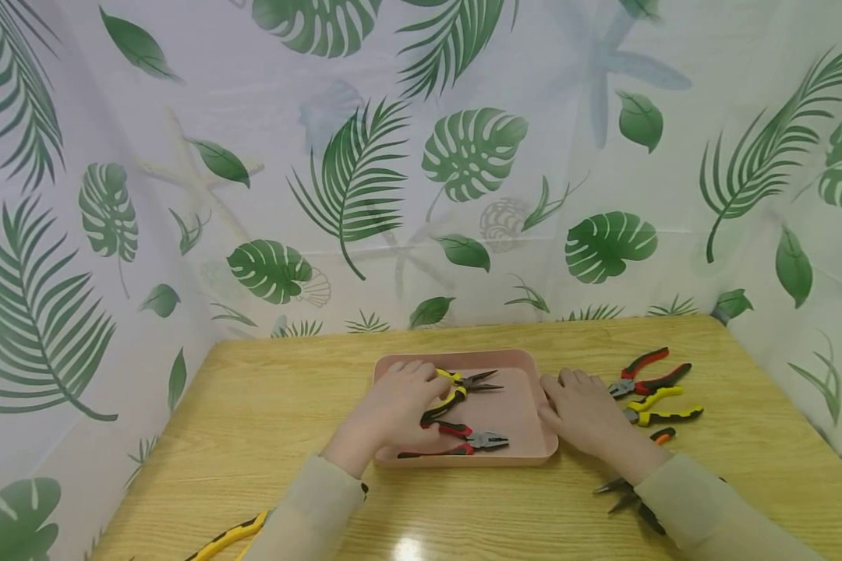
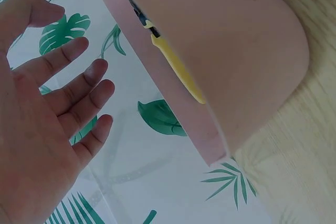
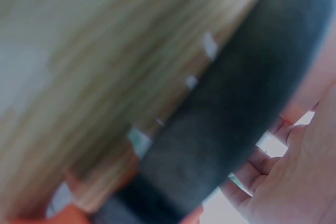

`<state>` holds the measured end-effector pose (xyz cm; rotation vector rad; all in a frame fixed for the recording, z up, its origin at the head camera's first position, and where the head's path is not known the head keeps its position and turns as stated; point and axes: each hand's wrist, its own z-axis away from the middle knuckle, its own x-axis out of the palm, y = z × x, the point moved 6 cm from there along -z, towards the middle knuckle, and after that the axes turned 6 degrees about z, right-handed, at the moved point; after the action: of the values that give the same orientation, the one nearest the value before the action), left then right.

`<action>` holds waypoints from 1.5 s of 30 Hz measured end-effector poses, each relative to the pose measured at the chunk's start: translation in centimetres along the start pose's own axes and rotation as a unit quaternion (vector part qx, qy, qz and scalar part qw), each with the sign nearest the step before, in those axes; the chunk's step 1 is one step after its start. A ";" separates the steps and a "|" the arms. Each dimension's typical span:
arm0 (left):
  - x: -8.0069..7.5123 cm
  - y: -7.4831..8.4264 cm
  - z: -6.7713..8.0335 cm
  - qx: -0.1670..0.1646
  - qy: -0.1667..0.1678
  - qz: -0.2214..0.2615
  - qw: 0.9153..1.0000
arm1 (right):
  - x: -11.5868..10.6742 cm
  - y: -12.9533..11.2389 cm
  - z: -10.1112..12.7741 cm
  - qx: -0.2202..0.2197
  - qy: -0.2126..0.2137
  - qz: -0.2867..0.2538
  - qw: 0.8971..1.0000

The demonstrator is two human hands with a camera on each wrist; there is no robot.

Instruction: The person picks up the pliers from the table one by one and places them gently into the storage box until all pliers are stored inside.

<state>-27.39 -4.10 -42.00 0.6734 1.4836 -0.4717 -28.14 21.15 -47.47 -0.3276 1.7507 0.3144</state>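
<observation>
A pink tray (image 1: 519, 397) sits mid-table. It holds yellow-handled long-nose pliers (image 1: 472, 383) and red-handled pliers (image 1: 472, 444). My left hand (image 1: 401, 405) hovers over the tray's left half, beside the yellow handles. In the left wrist view this left hand (image 2: 79, 72) has its fingers spread and holds nothing, with the tray (image 2: 236, 51) and a yellow handle (image 2: 176, 69) next to it. My right hand (image 1: 581, 409) lies flat on the table against the tray's right rim. The right wrist view is blurred and shows only straight fingers (image 3: 262, 174) behind a dark shape.
Right of the tray lie red-handled pliers (image 1: 649, 374), yellow-handled pliers (image 1: 663, 409) and an orange-tipped tool (image 1: 663, 436). Dark pliers (image 1: 620, 495) lie under my right forearm. A yellow-handled tool (image 1: 228, 536) lies at the front left. Leaf-print curtains wall the table (image 1: 267, 405).
</observation>
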 end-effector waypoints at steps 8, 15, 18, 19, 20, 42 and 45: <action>0.0 -0.5 0.5 0.003 0.006 -0.006 1.000 | -0.2 -0.1 0.0 0.002 -0.001 0.001 1.000; 0.0 -1.0 1.1 0.000 0.004 -0.011 1.000 | -0.3 -0.1 0.0 0.007 -0.007 -0.004 1.000; 0.0 -1.2 1.3 -0.008 -0.004 -0.011 1.000 | -0.2 -0.1 0.0 0.007 -0.008 -0.008 1.000; 0.0 -1.3 1.4 -0.011 -0.006 -0.012 1.000 | -0.2 -0.1 0.0 0.006 -0.009 -0.008 1.000; 0.0 -1.4 1.5 -0.014 -0.008 -0.012 1.000 | -0.1 0.0 0.0 0.006 -0.008 -0.008 1.000; -0.3 -3.3 3.4 -0.053 0.008 0.023 0.998 | -0.1 -0.1 0.0 0.007 -0.001 -0.010 1.000; -0.2 -3.6 3.6 -0.058 0.010 0.030 0.998 | -0.1 -0.1 0.0 0.006 0.000 -0.011 1.000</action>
<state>-27.11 -9.16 -42.35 0.6298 1.4938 -0.3310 -28.07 21.08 -47.39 -0.3377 1.7465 0.2894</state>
